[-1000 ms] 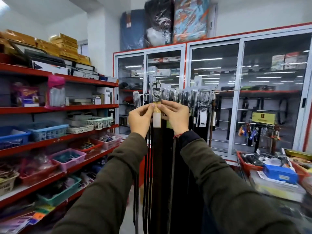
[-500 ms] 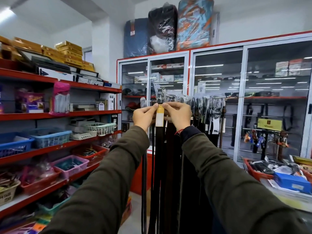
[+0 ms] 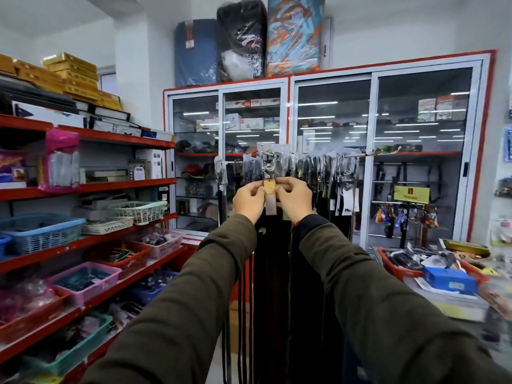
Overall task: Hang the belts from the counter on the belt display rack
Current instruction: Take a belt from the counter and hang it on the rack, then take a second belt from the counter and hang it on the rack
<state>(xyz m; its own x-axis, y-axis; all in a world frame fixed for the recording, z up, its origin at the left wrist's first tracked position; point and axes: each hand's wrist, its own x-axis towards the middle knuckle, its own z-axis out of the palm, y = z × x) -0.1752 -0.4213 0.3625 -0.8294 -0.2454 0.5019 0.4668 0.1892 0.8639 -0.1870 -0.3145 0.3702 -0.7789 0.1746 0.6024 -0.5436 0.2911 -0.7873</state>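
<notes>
A glass-fronted cabinet [image 3: 332, 151] with a red frame fills the far wall, three wrapped bundles [image 3: 249, 37] standing on top of it. Red shelving [image 3: 91, 187] runs down the left side, loaded with yellow boxes [image 3: 69, 76] on top and plastic baskets [image 3: 41, 231] of small goods on the lower levels. At the right, near the edge, a counter [image 3: 454, 303] carries a red tray [image 3: 399, 270] of mixed items and a blue box [image 3: 450, 279].

In front of the cabinet, mid-scene, stands the belt display rack [image 3: 357, 155], its horizontal bar crowded with dark belts [image 3: 321, 173] whose buckles sit in clear wrapping; white tags hang among them. Their straps drop straight down out of view at the bottom.

Two arms in olive sleeves [image 3: 194, 300] reach from the near edge up to the rack's left part. The left hand [image 3: 248, 199] and right hand [image 3: 294, 199] meet at one belt [image 3: 270, 195], just below its wrapped buckle at the bar. Thumb and fingers of each hand are pressed together, pinching the belt's pale tan label section from either side. This belt hangs upright among the others, its dark strap falling between the two forearms.
</notes>
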